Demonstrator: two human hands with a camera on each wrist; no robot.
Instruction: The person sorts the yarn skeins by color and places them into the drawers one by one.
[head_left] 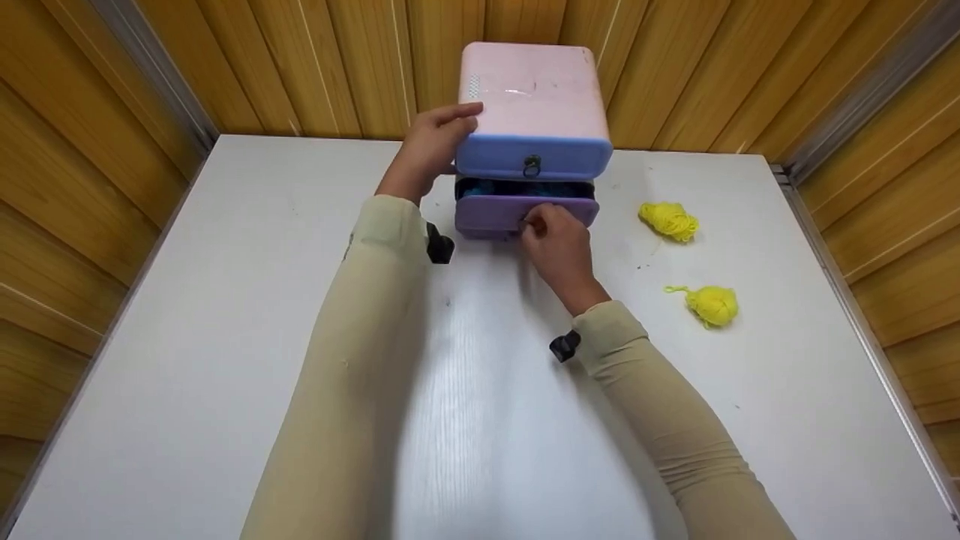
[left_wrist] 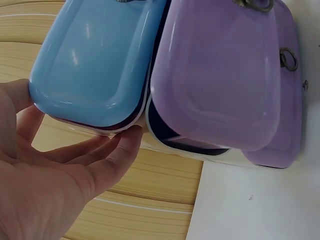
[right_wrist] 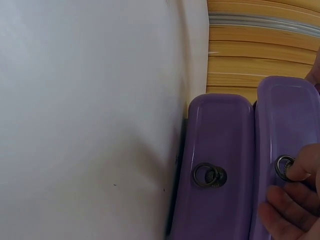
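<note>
A small drawer cabinet with a pink top [head_left: 536,90] stands at the back of the white table. Its blue top drawer [head_left: 495,155] is closed, with a ring handle [head_left: 532,165]. Below it, a purple drawer [head_left: 487,213] is pulled partly out, and dark blue stuff shows in its gap. My right hand [head_left: 559,244] pinches this drawer's ring pull [right_wrist: 283,165]. Another purple drawer [right_wrist: 220,135] with its own ring sits underneath. With fingers spread, my left hand [head_left: 435,142] rests on the cabinet's upper left corner, touching its top and side beside the blue drawer [left_wrist: 100,65].
Two yellow yarn bundles lie on the table to the right: a twisted skein [head_left: 670,221] farther back and a rounder ball [head_left: 712,305] nearer, with a loose tail. Wood-patterned panels [head_left: 360,67] rise behind the table [head_left: 187,360] and on both sides.
</note>
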